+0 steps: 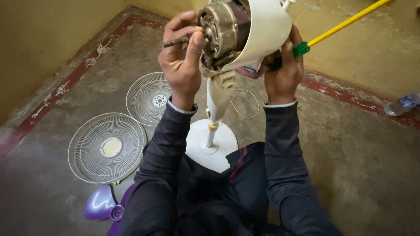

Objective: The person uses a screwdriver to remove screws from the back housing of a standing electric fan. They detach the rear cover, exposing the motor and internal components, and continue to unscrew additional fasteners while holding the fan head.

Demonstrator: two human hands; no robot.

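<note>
A white stand fan (217, 94) stands on its round base (218, 153) in front of me, its guards off. The bare metal motor (218, 32) sits in the white housing (262, 30) at the top. My left hand (180, 61) grips the rusty motor shaft (175, 42) between thumb and fingers. My right hand (284, 72) is closed behind the housing, and a green-tipped yellow rod (337, 27) sticks out from it toward the upper right.
Two white wire fan guards lie on the concrete floor to the left, one near (107, 148) and one farther (148, 98). A purple fan blade (103, 205) lies by my left elbow. A plastic bottle (402, 104) lies at the right edge. Yellow walls close the corner.
</note>
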